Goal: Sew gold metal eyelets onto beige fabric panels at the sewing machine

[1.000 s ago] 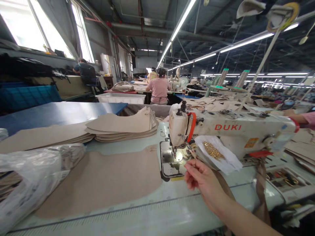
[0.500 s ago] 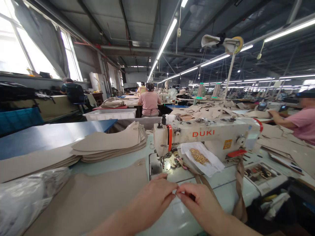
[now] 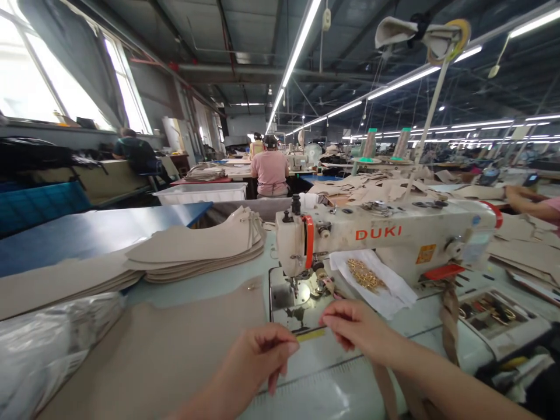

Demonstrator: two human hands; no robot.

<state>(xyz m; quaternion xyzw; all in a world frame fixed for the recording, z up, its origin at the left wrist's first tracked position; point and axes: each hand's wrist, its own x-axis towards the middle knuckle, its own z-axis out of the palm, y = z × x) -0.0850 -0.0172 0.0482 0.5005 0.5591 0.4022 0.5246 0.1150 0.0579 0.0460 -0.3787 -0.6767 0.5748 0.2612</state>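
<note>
My left hand (image 3: 258,359) is over the front of the sewing table, thumb and forefinger pressed together. My right hand (image 3: 356,326) is closed in a pinch just in front of the sewing machine's metal plate (image 3: 286,309). Whatever either hand pinches is too small or hidden to name. A gap separates the hands, with a yellow strip (image 3: 311,335) on the table between them. Behind them stands the white sewing machine (image 3: 336,239). A flat beige fabric panel (image 3: 175,344) lies left of my left hand, with a small metal fitting (image 3: 251,286) near its top corner.
A white cloth (image 3: 394,294) bearing small gold-coloured metal pieces (image 3: 365,274) sits under the machine arm. Stacked beige panels (image 3: 196,251) and clear plastic (image 3: 56,350) are at left. A parts tray (image 3: 494,318) and a hanging brown strap (image 3: 450,321) are at right. Other people sit farther back.
My hands, fingertips together before, have moved apart. The right hand has gone up towards the machine plate and the left slightly down and left. The view has shifted a little.
</note>
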